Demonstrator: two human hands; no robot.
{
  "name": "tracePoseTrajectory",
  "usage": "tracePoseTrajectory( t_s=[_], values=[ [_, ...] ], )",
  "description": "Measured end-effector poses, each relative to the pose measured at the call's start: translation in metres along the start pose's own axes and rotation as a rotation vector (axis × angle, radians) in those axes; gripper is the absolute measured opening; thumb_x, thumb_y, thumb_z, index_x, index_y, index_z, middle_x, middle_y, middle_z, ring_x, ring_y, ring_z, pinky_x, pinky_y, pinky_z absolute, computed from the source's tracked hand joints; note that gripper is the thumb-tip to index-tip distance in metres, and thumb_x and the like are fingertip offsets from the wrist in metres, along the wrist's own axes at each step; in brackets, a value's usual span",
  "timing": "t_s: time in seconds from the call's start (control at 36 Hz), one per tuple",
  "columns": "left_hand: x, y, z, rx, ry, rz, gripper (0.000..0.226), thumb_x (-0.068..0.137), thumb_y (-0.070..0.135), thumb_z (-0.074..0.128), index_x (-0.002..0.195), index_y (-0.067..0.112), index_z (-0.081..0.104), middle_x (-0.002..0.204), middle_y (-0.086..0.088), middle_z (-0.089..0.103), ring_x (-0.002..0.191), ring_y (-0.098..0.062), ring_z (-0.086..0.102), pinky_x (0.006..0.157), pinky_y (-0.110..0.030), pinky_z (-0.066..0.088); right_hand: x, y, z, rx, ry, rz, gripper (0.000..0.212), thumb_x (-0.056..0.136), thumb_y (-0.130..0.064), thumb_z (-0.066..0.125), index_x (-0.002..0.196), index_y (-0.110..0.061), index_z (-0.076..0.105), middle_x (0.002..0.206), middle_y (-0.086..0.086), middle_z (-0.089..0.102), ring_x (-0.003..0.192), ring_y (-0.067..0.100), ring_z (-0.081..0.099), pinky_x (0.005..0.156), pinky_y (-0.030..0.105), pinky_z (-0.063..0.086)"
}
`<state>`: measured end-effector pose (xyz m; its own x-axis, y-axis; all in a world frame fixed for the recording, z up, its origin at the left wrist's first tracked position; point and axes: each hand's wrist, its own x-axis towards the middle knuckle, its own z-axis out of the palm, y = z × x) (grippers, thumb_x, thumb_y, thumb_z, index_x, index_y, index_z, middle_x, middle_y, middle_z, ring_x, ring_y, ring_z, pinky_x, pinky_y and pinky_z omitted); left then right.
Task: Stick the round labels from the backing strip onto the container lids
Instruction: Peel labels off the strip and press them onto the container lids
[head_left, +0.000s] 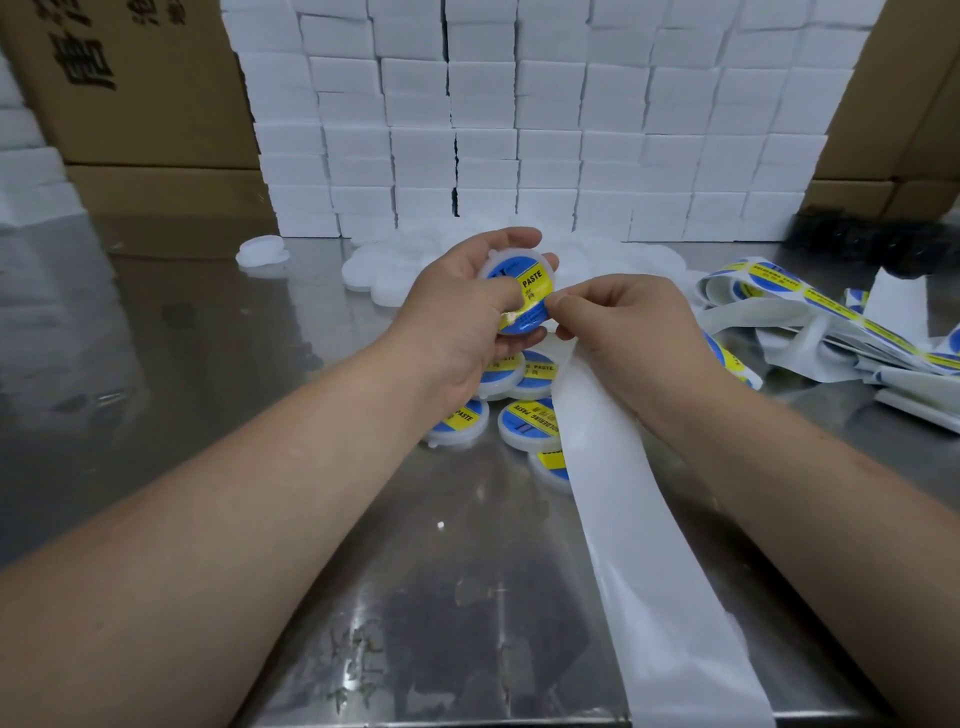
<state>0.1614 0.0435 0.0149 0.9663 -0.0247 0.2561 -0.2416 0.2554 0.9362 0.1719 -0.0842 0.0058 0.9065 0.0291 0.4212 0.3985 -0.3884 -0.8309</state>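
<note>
The left hand (457, 312) grips a white container lid (519, 340) held above the desk (467, 597), fingers curled over its far rim and thumb pressed on its face. The right hand (628, 332) meets it from the right, with thumb and forefinger pinching the near right edge of the round label (527, 288). The label is blue with a yellow band, and most of it lies on the lid.

Nearest the camera, a bare white backing strip (649, 545) runs up the steel desk from the bottom edge and passes under the right hand. Just below the hands lies a small cluster of labelled lids (532, 423), some overlapping, and one is partly tucked under the strip.

To the right of the right hand, a tangled length of strip with labels still on it (831, 306) lies folded over itself on the desk.

Beyond the hands sits a heap of plain white lids (384, 270), with a pair of plain lids (262, 250) apart on the left. Behind the heap stands a wall of stacked white boxes (519, 130), and brown cardboard cartons (140, 104) flank it on both sides.
</note>
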Motion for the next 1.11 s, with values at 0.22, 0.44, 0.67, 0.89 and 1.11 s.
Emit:
tracePoseTrajectory(
  t_s=[0.22,0.44,0.67,0.89,1.11],
  values=[
    [-0.003,0.0,0.004,0.087,0.05,0.085,0.046,0.082,-0.013,0.042,0.092,0.029,0.059,0.099,0.003,0.068,0.086,-0.019,0.067,0.065,-0.027,0.056,0.003,0.002,0.0,-0.136,0.074,-0.006,0.03,0.08,-0.035,0.062,0.052,-0.025,0.06,0.044,-0.017,0.054,0.044,-0.003,0.044,0.047,0.014,0.034],
    [-0.001,0.007,0.002,-0.036,0.128,0.067,0.037,0.09,-0.008,0.041,0.109,0.024,0.044,0.116,-0.014,0.057,0.071,-0.023,0.071,0.053,-0.02,0.051,0.004,0.002,-0.005,-0.042,0.132,0.001,0.042,0.087,-0.041,0.054,0.07,-0.005,0.065,0.055,-0.006,0.063,0.046,0.0,0.044,0.048,0.013,0.034],
    [-0.005,-0.001,0.006,0.445,0.056,0.104,0.031,0.097,0.019,0.043,0.126,0.029,0.046,0.067,0.0,0.061,0.041,-0.012,0.057,0.041,-0.018,0.045,0.0,-0.003,-0.005,0.012,0.015,-0.02,0.03,0.092,-0.04,0.049,0.07,-0.021,0.059,0.057,-0.014,0.057,0.051,-0.006,0.047,0.047,0.007,0.033],
    [-0.006,-0.001,0.008,0.593,0.099,0.132,0.019,0.096,0.024,0.042,0.106,0.038,0.052,0.087,0.006,0.051,0.046,-0.008,0.047,0.044,-0.022,0.049,-0.002,-0.002,0.001,-0.097,-0.034,-0.068,0.029,0.092,-0.033,0.05,0.075,-0.01,0.051,0.067,0.003,0.048,0.064,0.015,0.042,0.061,0.031,0.032],
    [-0.007,-0.004,0.007,0.69,0.133,0.238,0.025,0.099,0.027,0.037,0.099,0.023,0.062,0.075,0.01,0.058,0.069,-0.014,0.053,0.067,-0.036,0.049,-0.004,-0.004,-0.001,-0.091,-0.033,-0.067,0.047,0.096,-0.042,0.041,0.059,-0.017,0.057,0.053,-0.009,0.055,0.055,0.007,0.049,0.061,0.028,0.039]
  ],
)
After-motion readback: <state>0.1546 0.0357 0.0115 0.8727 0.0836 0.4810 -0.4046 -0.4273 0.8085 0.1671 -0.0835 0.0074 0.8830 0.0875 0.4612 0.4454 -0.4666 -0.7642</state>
